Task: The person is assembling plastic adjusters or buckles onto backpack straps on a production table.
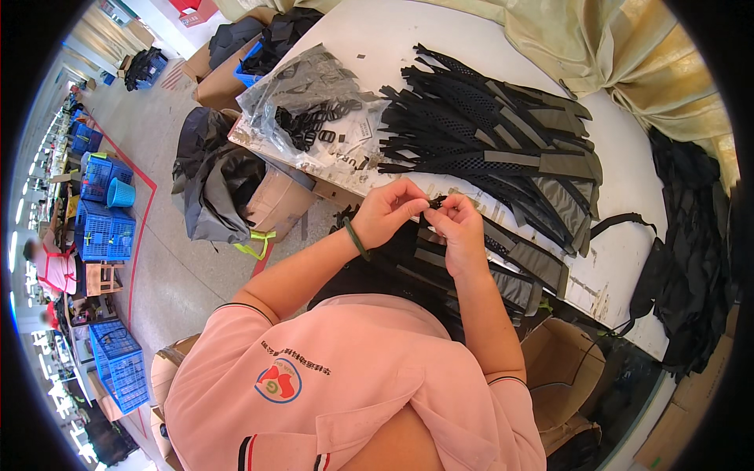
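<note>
My left hand [388, 212], with a dark green bangle at the wrist, pinches a small black buckle [437, 202] between thumb and fingers. From the other side, my right hand [457, 223] grips the same buckle, fingertips almost meeting the left ones. Fingers cover much of it, so its exact shape is hard to make out. Black straps with grey panels [525, 292] hang over the table edge and my lap, below the hands. Beyond them lies a large pile of black mesh straps [487, 129]. Loose black buckles [302, 125] spill from a clear plastic bag [314, 74] at the table's left corner.
The white table [377, 31] runs along the far side, with black fabric [679, 259] heaped at its right. A cardboard box [279, 208] lined with a dark bag [212, 177] stands left. Another open carton [561, 353] sits below the table. Blue crates [106, 228] line the left.
</note>
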The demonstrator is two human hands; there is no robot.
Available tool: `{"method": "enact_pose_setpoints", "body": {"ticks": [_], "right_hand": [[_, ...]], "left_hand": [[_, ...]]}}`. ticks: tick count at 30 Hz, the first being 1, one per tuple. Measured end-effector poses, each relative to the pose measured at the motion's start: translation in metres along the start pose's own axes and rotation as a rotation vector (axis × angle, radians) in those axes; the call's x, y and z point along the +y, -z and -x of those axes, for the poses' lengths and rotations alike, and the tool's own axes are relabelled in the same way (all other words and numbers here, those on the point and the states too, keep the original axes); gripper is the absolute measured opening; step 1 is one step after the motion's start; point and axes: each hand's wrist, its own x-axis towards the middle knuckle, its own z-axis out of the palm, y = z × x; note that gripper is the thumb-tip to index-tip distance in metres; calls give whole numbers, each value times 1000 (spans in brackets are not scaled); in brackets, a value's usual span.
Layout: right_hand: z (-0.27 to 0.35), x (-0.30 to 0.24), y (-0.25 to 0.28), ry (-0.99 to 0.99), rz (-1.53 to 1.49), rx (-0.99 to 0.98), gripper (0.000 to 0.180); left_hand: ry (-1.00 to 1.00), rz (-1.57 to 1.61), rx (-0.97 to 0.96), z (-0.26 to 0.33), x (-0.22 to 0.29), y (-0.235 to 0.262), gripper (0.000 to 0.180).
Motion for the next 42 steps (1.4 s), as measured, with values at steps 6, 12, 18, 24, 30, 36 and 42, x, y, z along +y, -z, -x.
{"method": "enact_pose_setpoints", "body": {"ticks": [6,12,18,24,30,36,42], "right_hand": [[-1,10,7,57,23,26,26],[4,6,-4,63,-128,75,20],[2,-13,12,-98,-1,-137,21],[0,-26,13,-18,403,-213,18],[-4,-24,19,-21,530,-252,16],[-9,-31,30,56,586,-141,17],[4,-35,71,-478,1154,-584,18]], "left_hand": [[-85,-116,-113,4,7,-5,27],[-118,-113,-105,5,-3,-9,33],[-191,-11,-37,2,-1,-9,22],[-159,-172,-89,2,4,-3,22],[-64,-5,-246,8,1,-6,29],[252,587,-193,27,6,-5,25],[557,597,77,78,-22,52,23]]}}
